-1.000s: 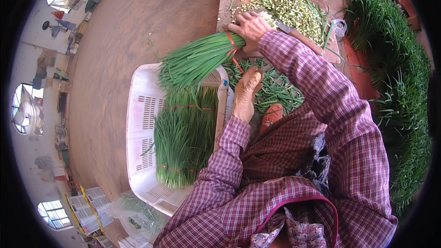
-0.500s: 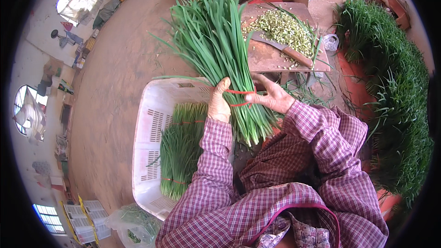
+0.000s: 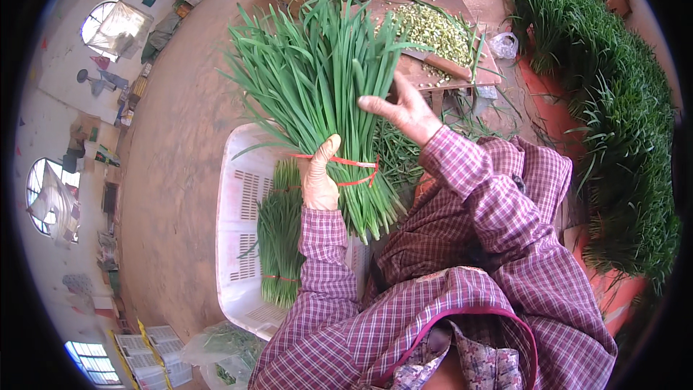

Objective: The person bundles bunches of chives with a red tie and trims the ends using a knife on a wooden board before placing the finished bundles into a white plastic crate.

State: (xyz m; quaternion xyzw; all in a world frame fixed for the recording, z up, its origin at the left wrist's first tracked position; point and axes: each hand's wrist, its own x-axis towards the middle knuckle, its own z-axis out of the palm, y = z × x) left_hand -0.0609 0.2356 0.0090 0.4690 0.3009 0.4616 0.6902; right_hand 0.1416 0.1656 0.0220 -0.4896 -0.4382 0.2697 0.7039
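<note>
My left hand [image 3: 319, 182] grips a big bunch of green chives [image 3: 328, 94] at a red band [image 3: 354, 165], holding it upright over the white plastic crate [image 3: 238, 195]. The leaf tips fan out away from me and the cut ends point toward my chest. My right hand [image 3: 404, 110] is spread against the right side of the bunch, fingers apart, touching the leaves. Another tied bunch of chives [image 3: 278, 238] lies in the crate below.
A wooden chopping board [image 3: 444, 65] with chopped green bits [image 3: 433, 25] and a knife [image 3: 440, 63] stands beyond the bunch. A long heap of chives [image 3: 613, 115] runs along the right on red trays. Bags and crates stand at the far edge and lower left.
The bunch has been lifted from lying across the crate to upright in front of me. My right hand has moved from the band up along the leaves and has spread.
</note>
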